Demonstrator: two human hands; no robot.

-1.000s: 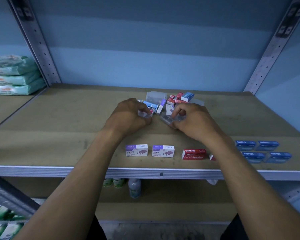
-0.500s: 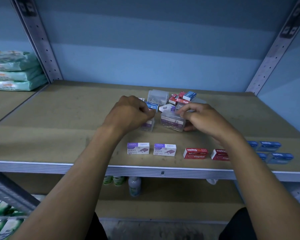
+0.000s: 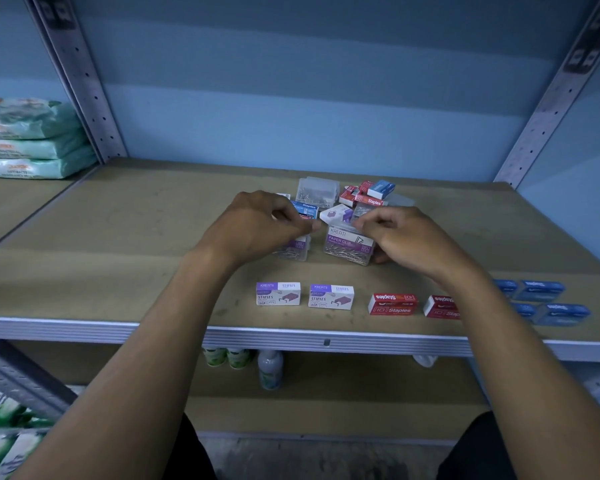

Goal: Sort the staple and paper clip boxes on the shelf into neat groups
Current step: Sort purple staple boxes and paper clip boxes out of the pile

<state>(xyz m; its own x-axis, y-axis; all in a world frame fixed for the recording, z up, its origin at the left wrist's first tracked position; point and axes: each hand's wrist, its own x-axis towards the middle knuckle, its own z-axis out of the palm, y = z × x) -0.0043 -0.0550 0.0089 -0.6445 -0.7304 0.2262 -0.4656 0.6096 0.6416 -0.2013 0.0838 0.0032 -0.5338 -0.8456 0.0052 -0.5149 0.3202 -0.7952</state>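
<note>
Two clear paper clip boxes stand side by side mid-shelf. My left hand (image 3: 257,225) grips the left clear box (image 3: 296,250), mostly hidden under my fingers. My right hand (image 3: 406,237) grips the right clear box (image 3: 349,245), labelled PAPER CLIP, by its lid. Behind them lies a mixed pile (image 3: 357,199) of red, blue and purple staple boxes and another clear box (image 3: 317,192). Along the front edge sit two purple-white staple boxes (image 3: 278,293) (image 3: 331,296), two red staple boxes (image 3: 392,304) (image 3: 440,306), and several blue boxes (image 3: 542,291) at the right.
The brown shelf board (image 3: 118,237) ends in a metal front edge (image 3: 84,329). Perforated uprights (image 3: 84,84) (image 3: 548,105) flank it. Stacked green packs (image 3: 28,140) lie on the left neighbouring shelf. Bottles (image 3: 270,368) stand on the lower shelf.
Both hands have drawn two clear paper clip boxes out of the pile toward the front and set them upright side by side. My right arm shifted right, uncovering the second red box.
</note>
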